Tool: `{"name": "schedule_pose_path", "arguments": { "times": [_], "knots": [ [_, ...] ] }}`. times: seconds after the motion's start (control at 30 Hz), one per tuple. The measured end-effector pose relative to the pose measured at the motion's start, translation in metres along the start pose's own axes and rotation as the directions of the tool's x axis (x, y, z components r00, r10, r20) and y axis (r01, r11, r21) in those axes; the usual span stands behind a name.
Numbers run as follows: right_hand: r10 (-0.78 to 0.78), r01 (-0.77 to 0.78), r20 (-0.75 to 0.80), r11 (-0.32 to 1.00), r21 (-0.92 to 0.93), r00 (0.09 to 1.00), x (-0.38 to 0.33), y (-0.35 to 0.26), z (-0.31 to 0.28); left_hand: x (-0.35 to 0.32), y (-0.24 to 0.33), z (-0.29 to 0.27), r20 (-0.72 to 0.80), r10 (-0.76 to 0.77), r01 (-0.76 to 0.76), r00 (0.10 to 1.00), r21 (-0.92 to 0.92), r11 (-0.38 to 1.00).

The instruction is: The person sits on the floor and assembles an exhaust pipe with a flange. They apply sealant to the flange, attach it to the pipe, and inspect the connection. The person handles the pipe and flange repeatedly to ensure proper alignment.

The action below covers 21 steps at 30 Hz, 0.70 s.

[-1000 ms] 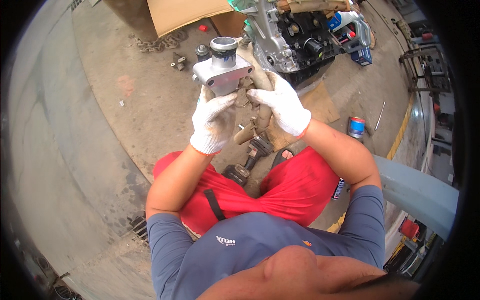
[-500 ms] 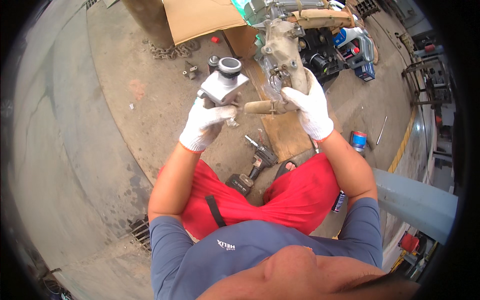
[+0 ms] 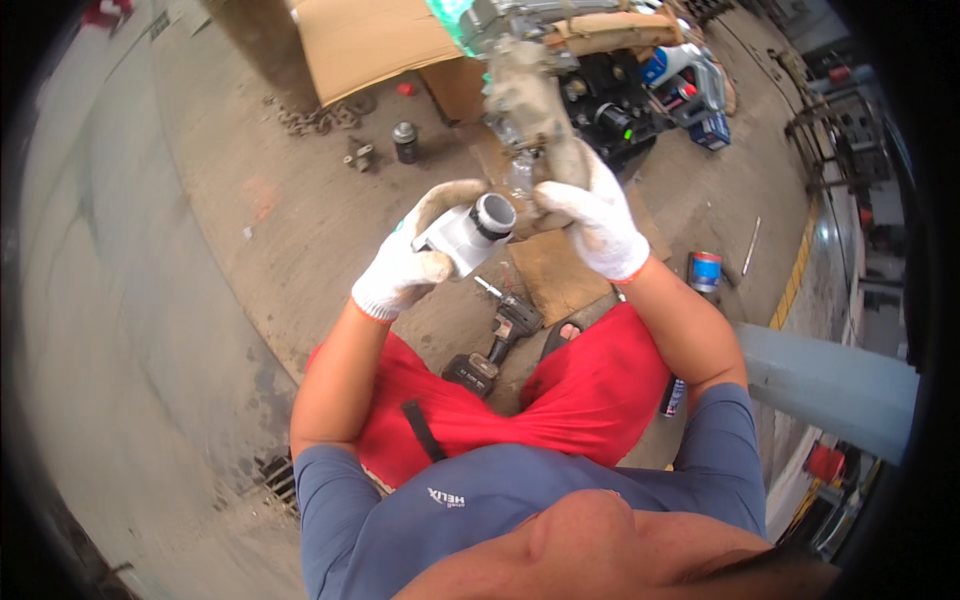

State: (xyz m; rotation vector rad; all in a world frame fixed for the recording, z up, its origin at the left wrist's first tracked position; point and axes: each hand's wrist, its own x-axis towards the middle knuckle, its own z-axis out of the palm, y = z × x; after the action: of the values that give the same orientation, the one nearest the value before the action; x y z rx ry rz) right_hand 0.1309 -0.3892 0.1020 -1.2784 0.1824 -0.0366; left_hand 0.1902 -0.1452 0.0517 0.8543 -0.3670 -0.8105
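My left hand [image 3: 415,250], in a white knit glove, is closed round a silver metal fitting [image 3: 460,240] with a boxy body. Its round open neck [image 3: 494,215] has a dark band and points to the right. My right hand [image 3: 598,222], gloved the same way, grips a dirty tan pipe [image 3: 565,165]. That pipe belongs to a long, grimy cast metal part [image 3: 525,95] reaching away from me. The pipe's short side end [image 3: 528,222] lies close to the fitting's neck; whether they touch I cannot tell. Blur softens the cast part.
Between my legs lies a cordless power tool [image 3: 508,325]. Cardboard [image 3: 370,45] and a black engine part [image 3: 605,105] sit farther off. A spray can [image 3: 405,142], a chain [image 3: 320,118], a blue-and-red can [image 3: 704,271] and jugs [image 3: 705,90] stand around. A grey beam [image 3: 830,385] is at right.
My left hand has turned the fitting so its neck swings from upward to the right, nearer the pipe. My right hand has shifted slightly left with the pipe. The whole view has tilted a little.
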Motion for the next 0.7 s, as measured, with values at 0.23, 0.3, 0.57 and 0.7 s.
{"name": "schedule_pose_path", "arguments": {
  "times": [0.23,0.3,0.57,0.7],
  "knots": [
    [-0.012,0.012,0.019,1.000,-0.002,1.000,0.000,0.001,0.001,0.000,-0.013,-0.013,0.023,-0.101,0.104,0.995,-0.193,0.976],
    [-0.031,0.031,0.004,1.000,0.005,1.000,0.001,0.001,0.000,0.001,-0.013,-0.015,0.045,-0.084,0.092,0.995,-0.249,0.964],
    [0.025,-0.025,-0.068,1.000,0.002,0.997,0.002,0.000,-0.010,0.012,-0.006,0.009,-0.096,0.119,-0.088,0.988,0.275,0.957],
    [-0.039,0.045,-0.127,0.998,0.046,0.991,0.005,0.004,0.002,0.014,-0.019,0.003,-0.096,0.228,-0.174,0.969,0.390,0.904]
  ]
}}
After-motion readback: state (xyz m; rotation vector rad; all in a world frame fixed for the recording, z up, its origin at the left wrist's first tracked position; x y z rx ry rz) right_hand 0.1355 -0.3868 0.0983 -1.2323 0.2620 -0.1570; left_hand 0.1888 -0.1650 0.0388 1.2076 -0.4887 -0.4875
